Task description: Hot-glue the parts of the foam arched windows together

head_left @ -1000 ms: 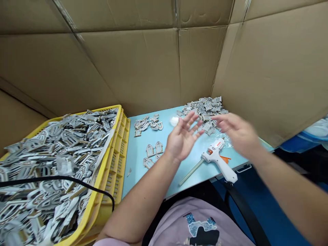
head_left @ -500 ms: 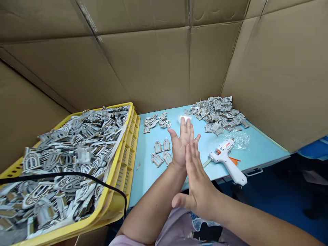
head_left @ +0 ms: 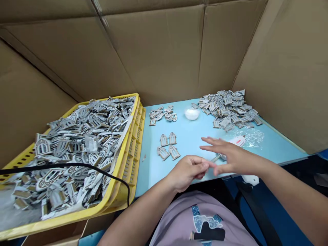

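Observation:
My left hand [head_left: 188,172] is closed in front of me, its thumb pressed against curled fingers. Anything pinched there is too small to make out. Its fingertips meet the thumb side of my right hand [head_left: 234,158], which is open with its fingers apart. Behind the right hand lies a white glue gun [head_left: 238,140], mostly covered by it; the handle shows below the wrist. Beyond my left hand, several small arched window-shaped pieces [head_left: 173,152], grey-white with brown edges, lie in two rows on the light blue table [head_left: 151,171].
A yellow crate [head_left: 133,147] heaped with similar pieces stands at the left, a black cable [head_left: 84,165] across it. A small pile [head_left: 160,114], a white bowl [head_left: 192,113], a bigger pile [head_left: 228,107] and clear plastic wrap [head_left: 253,137] lie farther back. Cardboard walls [head_left: 159,51] surround the table.
My palms were pressed together, fingers stretched out. Now they have come apart and lower, with my left fingers curled and my right hand farther right over the glue gun. The view has shifted slightly.

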`<state>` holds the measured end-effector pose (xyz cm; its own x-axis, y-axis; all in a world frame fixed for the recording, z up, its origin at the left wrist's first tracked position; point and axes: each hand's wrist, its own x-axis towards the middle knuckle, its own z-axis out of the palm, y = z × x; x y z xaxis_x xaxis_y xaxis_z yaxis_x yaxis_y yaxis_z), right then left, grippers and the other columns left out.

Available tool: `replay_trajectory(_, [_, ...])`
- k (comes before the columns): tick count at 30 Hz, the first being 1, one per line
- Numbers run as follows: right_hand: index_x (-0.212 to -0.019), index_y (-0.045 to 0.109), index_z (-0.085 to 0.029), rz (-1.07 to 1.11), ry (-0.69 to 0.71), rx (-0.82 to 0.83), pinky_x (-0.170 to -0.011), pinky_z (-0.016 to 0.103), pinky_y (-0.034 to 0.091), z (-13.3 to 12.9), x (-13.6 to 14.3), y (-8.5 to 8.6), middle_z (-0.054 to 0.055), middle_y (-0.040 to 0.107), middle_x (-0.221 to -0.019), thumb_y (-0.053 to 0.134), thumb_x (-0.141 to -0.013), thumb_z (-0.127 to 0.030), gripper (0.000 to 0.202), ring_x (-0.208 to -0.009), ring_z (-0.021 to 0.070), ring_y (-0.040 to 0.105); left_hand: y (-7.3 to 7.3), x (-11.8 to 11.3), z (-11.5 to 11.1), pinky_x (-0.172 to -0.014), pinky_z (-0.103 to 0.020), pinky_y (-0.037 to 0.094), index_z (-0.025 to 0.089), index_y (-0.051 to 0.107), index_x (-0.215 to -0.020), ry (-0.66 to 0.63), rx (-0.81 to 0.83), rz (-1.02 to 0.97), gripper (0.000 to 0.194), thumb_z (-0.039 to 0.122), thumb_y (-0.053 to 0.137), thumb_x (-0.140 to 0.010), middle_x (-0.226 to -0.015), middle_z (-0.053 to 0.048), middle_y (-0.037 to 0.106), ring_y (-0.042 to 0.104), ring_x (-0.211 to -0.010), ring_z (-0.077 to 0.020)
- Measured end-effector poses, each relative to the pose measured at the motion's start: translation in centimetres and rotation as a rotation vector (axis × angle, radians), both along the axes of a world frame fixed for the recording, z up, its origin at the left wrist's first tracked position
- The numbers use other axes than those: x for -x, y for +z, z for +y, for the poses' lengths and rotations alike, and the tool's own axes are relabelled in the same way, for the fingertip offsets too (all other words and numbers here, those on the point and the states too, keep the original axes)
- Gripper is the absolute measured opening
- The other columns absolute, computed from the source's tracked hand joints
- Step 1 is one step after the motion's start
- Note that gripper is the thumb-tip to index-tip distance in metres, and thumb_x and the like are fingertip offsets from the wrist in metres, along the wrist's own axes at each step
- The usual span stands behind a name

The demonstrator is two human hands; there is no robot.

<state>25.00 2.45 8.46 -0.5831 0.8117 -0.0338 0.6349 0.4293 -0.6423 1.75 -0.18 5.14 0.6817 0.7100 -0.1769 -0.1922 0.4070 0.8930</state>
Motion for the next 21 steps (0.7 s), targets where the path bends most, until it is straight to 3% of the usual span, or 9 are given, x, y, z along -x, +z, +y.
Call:
replay_trajectory(2, [-0.142, 0.061, -0.035, 0.046, 0.005, 0.096, -0.112, 0.051, 0.047, -0.5, -1.5, 0.4, 0.005, 0.054, -0.151, 0.046, -0.078, -0.093, 0.088, -0.140, 0.0325, 0.050, -0.4, 1.5, -1.2, -0.056, -0.023, 0.028, 0.013, 0.081, -0.083, -0.053, -0.011, 0.012, 0.038, 0.051, 0.080, -0.081, -0.059, 0.002, 0.050, 0.037, -0.054, -0.0073])
replay_trajectory(3, [-0.140, 0.062, -0.032, 0.059, -0.055, 0.109, -0.106, 0.050, 0.053, -0.7, -2.3, 0.5, 0.007, 0.059, -0.146, 0.039, -0.083, -0.092, 0.086, -0.135, 0.0330, 0.056, -0.6, 2.2, -2.0, -0.058, -0.024, 0.031, 0.013, 0.081, -0.080, -0.110, -0.048, 0.024, 0.036, 0.049, 0.080, -0.081, -0.062, 0.000, 0.053, 0.041, -0.057, -0.0084])
replay_trajectory(6, [-0.150, 0.048, -0.020, 0.037, -0.410, -0.003, -0.109, 0.074, 0.038, -1.1, -3.9, 0.8, 0.022, 0.045, -0.154, 0.047, -0.089, -0.081, 0.086, -0.146, 0.0491, 0.035, -1.6, 4.1, -4.6, -0.064, -0.026, 0.041, 0.018, 0.083, -0.089, -0.378, -0.361, 0.215, 0.019, 0.034, 0.074, -0.086, -0.072, -0.004, 0.062, 0.053, -0.067, -0.0141])
replay_trajectory(8, [-0.158, 0.032, -0.028, 0.086, -0.584, -0.059, -0.113, 0.080, 0.023, -1.7, -3.9, 0.9, 0.018, 0.027, -0.165, 0.061, -0.086, -0.073, 0.090, -0.152, 0.0505, 0.016, -2.4, 5.3, -6.0, -0.080, -0.032, 0.048, 0.022, 0.081, -0.105, -0.413, -0.632, 0.516, 0.022, 0.022, 0.072, -0.085, -0.085, -0.006, 0.069, 0.061, -0.084, -0.0207])
replay_trajectory(9, [-0.159, 0.028, -0.037, 0.197, -0.582, -0.003, -0.114, 0.078, 0.025, -2.1, -3.5, 0.9, 0.011, 0.024, -0.167, 0.063, -0.085, -0.073, 0.090, -0.154, 0.0472, 0.015, -2.7, 5.9, -6.5, -0.091, -0.037, 0.049, 0.024, 0.078, -0.114, -0.359, -0.714, 0.650, 0.032, 0.018, 0.071, -0.083, -0.100, -0.009, 0.072, 0.063, -0.097, -0.0249])
replay_trajectory(12, [-0.155, 0.027, -0.052, 0.754, -0.297, 0.488, -0.111, 0.063, 0.045, -3.6, -0.9, 0.9, -0.001, 0.031, -0.166, 0.047, -0.086, -0.085, 0.079, -0.153, 0.0353, 0.027, -2.8, 7.1, -6.7, -0.112, -0.047, 0.041, 0.030, 0.064, -0.136, -0.087, -0.754, 0.745, 0.051, 0.021, 0.070, -0.087, -0.140, -0.011, 0.059, 0.053, -0.130, -0.0302])
replay_trajectory(16, [-0.157, 0.031, -0.047, 1.181, 0.038, 0.922, -0.111, 0.057, 0.045, -4.8, 4.0, 0.5, -0.001, 0.024, -0.169, 0.024, -0.084, -0.091, 0.085, -0.156, 0.0307, 0.020, -1.6, 6.2, -5.2, -0.106, -0.044, 0.047, 0.033, 0.044, -0.153, 0.307, -0.508, 0.386, 0.078, 0.047, 0.078, -0.085, -0.147, -0.013, 0.053, 0.054, -0.131, -0.0305])
replay_trajectory(18, [-0.157, 0.032, -0.046, 1.279, 0.127, 1.001, -0.110, 0.058, 0.045, -5.1, 5.8, 0.1, 0.000, 0.024, -0.169, 0.019, -0.082, -0.092, 0.089, -0.156, 0.0307, 0.020, -0.8, 4.9, -4.2, -0.098, -0.042, 0.052, 0.030, 0.041, -0.154, 0.339, -0.257, 0.137, 0.089, 0.058, 0.080, -0.079, -0.144, -0.014, 0.056, 0.060, -0.125, -0.0305])
replay_trajectory(21, [-0.160, 0.024, -0.046, 1.258, 0.196, 1.083, -0.104, 0.057, 0.049, -5.3, 7.1, -0.4, 0.007, 0.035, -0.164, 0.028, -0.085, -0.089, 0.087, -0.148, 0.0312, 0.038, 0.1, 3.0, -3.2, -0.084, -0.039, 0.057, 0.020, 0.063, -0.133, 0.165, 0.004, -0.056, 0.075, 0.062, 0.081, -0.075, -0.117, -0.014, 0.071, 0.070, -0.103, -0.0272])
